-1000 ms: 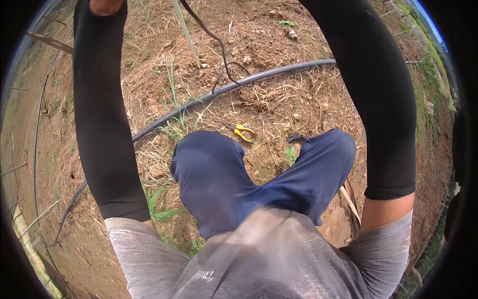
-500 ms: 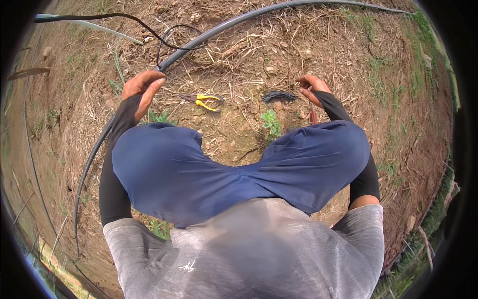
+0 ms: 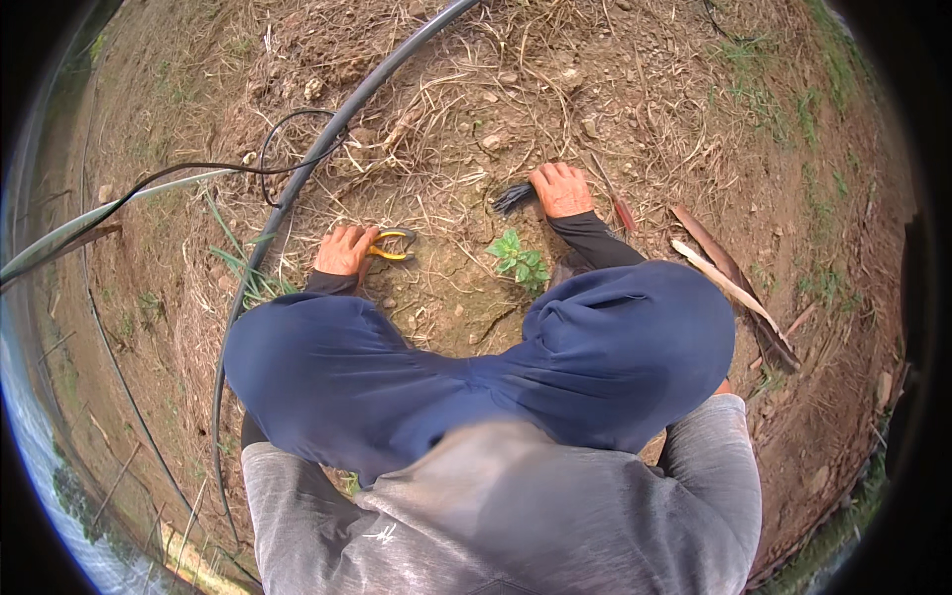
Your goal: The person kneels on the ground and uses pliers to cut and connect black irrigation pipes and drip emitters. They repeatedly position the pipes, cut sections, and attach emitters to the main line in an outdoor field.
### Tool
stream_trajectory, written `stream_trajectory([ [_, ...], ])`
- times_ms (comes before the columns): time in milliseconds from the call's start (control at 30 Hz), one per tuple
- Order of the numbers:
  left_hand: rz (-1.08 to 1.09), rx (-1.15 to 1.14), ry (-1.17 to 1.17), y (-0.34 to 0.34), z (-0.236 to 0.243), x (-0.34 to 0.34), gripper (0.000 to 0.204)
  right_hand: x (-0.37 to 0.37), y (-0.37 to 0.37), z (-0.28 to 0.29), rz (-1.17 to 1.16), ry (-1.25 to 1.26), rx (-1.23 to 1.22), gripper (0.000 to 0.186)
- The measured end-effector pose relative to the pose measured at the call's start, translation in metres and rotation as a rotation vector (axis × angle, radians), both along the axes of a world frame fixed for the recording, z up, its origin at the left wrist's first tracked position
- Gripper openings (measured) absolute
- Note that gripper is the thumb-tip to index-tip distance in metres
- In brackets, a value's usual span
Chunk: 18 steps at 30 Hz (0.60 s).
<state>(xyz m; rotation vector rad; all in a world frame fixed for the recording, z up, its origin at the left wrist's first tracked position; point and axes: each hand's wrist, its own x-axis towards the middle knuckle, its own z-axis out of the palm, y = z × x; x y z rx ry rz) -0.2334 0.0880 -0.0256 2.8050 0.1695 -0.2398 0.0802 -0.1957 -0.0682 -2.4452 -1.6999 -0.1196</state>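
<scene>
My left hand [image 3: 345, 250] is closed over the jaw end of a pair of pliers [image 3: 399, 246] lying on the soil, with the yellow handles showing to the right of my fingers. My fingers hide the jaws. To the right, my right hand [image 3: 561, 189] rests at the ground with its fingers curled over one end of a bundle of thin black strips [image 3: 512, 198]. The bundle's loose end sticks out on the left. Between my hands, closer to my knees, grows a small green leafy plant [image 3: 519, 260].
A thick grey hose [image 3: 369, 87] curves past my left side, with a thin black tube [image 3: 188, 166] looped by it. A thin red piece [image 3: 624, 214] lies right of my right hand. Farther right lie a pale stick [image 3: 727, 284] and a dark brown strip [image 3: 724, 260].
Both hands have come down and inward from the air. My left hand has closed on the pliers, and my right hand on the black bundle. The view has shifted too.
</scene>
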Motion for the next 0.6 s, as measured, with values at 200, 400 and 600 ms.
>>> stream_trajectory([
  [200,-0.012,0.016,0.021,-0.002,-0.014,0.005,0.054,-0.002,-0.007,0.016,-0.118,0.376,-0.049,0.019],
  [400,0.066,-0.020,0.137,-0.004,-0.012,0.011,0.049,0.017,-0.042,0.084,-0.703,0.887,0.051,0.038],
  [600,0.222,-0.244,0.216,0.007,0.024,0.012,0.050,0.043,-0.112,0.038,-0.913,0.775,0.178,0.042],
])
